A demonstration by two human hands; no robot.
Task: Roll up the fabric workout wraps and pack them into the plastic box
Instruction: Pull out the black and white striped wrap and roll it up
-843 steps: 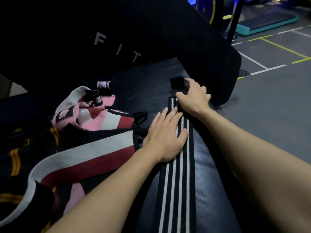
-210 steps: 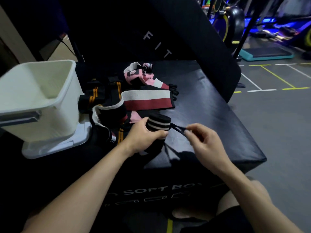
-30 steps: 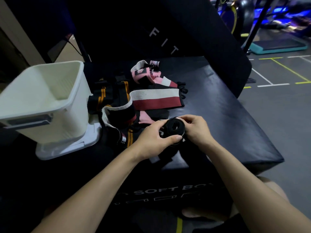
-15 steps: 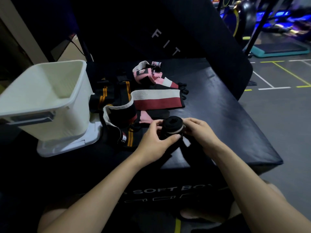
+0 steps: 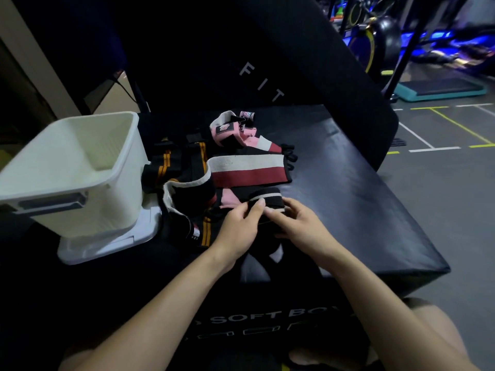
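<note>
At the far left the white plastic box (image 5: 77,167) is standing open on what looks like its own lid (image 5: 107,242), mouth up and close by, probably so each finished roll can be dropped straight in; from this angle I cannot see anything lying inside it. Just to its right, a heap of unrolled wraps (image 5: 214,167) is lying on the black soft box, which is serving as the table (image 5: 356,210): black ones with orange stripes, a white-and-maroon band, and a pink one further back, all waiting their turn.

In front of that heap the left hand (image 5: 238,226) is reaching in from below, forearm angled up and to the right, its fingers curling round the near side of the rolled black wrap (image 5: 265,202) with the thumb lying on top. The roll is being held just above the table, seemingly so the coils cannot spring loose while the end is fastened. The right hand (image 5: 297,226) is coming in from the right, fingers curled and pinching the roll's right edge, wrist slightly bent.
</note>
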